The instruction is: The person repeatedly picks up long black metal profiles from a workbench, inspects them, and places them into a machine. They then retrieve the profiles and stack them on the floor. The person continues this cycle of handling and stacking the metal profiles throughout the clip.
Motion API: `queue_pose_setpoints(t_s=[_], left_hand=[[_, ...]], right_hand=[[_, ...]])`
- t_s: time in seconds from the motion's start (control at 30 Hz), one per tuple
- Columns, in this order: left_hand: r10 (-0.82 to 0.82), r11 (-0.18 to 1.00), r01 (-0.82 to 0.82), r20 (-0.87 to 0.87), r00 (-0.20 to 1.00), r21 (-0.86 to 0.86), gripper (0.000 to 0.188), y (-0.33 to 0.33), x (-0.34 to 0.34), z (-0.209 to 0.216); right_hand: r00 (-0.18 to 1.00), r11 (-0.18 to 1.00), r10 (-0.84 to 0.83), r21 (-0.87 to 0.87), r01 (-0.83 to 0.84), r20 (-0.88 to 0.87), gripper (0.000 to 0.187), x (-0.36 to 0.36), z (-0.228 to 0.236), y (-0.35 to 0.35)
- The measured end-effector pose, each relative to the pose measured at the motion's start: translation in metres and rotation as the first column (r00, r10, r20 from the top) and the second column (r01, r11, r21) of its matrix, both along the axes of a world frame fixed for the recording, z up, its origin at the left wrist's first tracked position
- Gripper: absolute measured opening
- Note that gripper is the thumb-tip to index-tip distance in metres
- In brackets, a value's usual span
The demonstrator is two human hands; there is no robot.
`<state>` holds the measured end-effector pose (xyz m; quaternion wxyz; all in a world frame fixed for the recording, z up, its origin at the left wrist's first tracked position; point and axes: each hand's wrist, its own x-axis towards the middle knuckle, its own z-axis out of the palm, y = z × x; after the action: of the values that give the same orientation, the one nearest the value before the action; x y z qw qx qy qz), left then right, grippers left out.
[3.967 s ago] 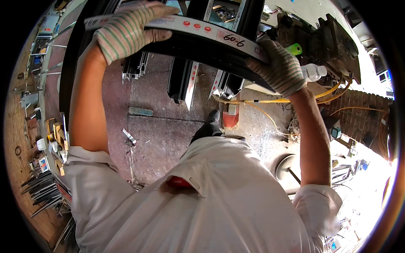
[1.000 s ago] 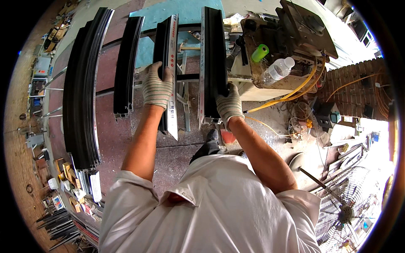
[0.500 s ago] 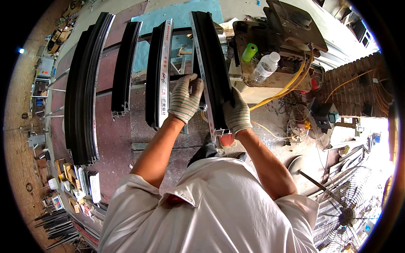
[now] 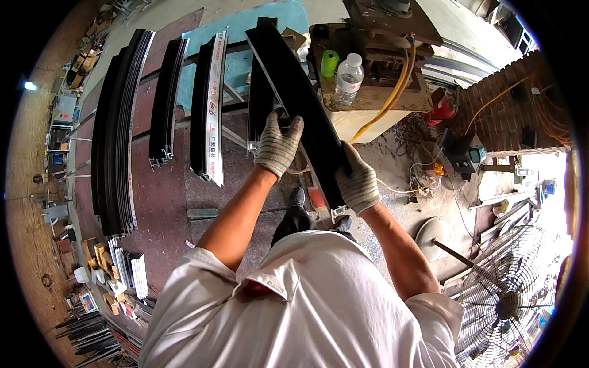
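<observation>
Between my hands I hold a long black metal profile (image 4: 299,92), tilted with its far end to the left and its grooved, cut near end close to my body. My left hand (image 4: 278,148), in a striped knit glove, is closed at its left edge, thumb on top. Wrapped round its right edge near the close end is my right hand (image 4: 360,183), gloved alike. A second black profile (image 4: 260,92) lies partly hidden behind the held one. To its left are a profile with a white printed strip (image 4: 215,110) and a shorter black profile (image 4: 169,101).
A stack of black profiles (image 4: 116,141) lies farther left. At the right, a machine table (image 4: 380,101) carries a clear bottle (image 4: 349,83), a green roll (image 4: 329,63) and yellow hoses (image 4: 392,95). A large fan (image 4: 506,303) stands lower right, near a red extinguisher (image 4: 440,112).
The held profile has turned, its far end swinging left and its near end right. The second profile behind it now shows more. Both hands keep their hold, and the view has shifted.
</observation>
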<state>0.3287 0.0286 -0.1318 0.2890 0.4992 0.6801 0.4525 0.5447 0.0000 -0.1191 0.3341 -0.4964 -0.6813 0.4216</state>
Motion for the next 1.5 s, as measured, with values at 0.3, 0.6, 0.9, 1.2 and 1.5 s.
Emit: queue_pose_setpoints(t_s=[0.3,0.6,0.9,1.2,1.5], left_hand=[[0.130,0.983,-0.046,0.492,0.861,-0.178,0.051,-0.011,0.052,0.005],[0.118,0.964,0.079,0.676,0.727,-0.254,0.048,-0.024,0.121,-0.001],[-0.140,0.926,0.310,0.571,0.809,-0.214,0.034,-0.047,0.211,-0.007],[-0.181,0.901,0.388,0.646,0.742,-0.194,0.037,-0.010,0.279,-0.018],[-0.237,0.934,0.326,0.426,0.873,-0.148,0.034,0.069,0.283,-0.027]], right_hand=[[0.989,0.995,0.091,-0.038,-0.087,0.118,0.050,0.124,0.012,-0.041],[0.973,0.998,0.000,-0.068,0.016,0.231,0.051,0.241,0.011,-0.118],[0.954,0.979,-0.194,-0.018,0.204,0.230,0.047,0.309,-0.003,-0.193],[0.920,0.909,-0.372,-0.150,0.388,0.124,0.046,0.327,-0.014,-0.221],[0.915,0.898,-0.399,-0.222,0.379,-0.052,0.050,0.303,-0.016,-0.170]])
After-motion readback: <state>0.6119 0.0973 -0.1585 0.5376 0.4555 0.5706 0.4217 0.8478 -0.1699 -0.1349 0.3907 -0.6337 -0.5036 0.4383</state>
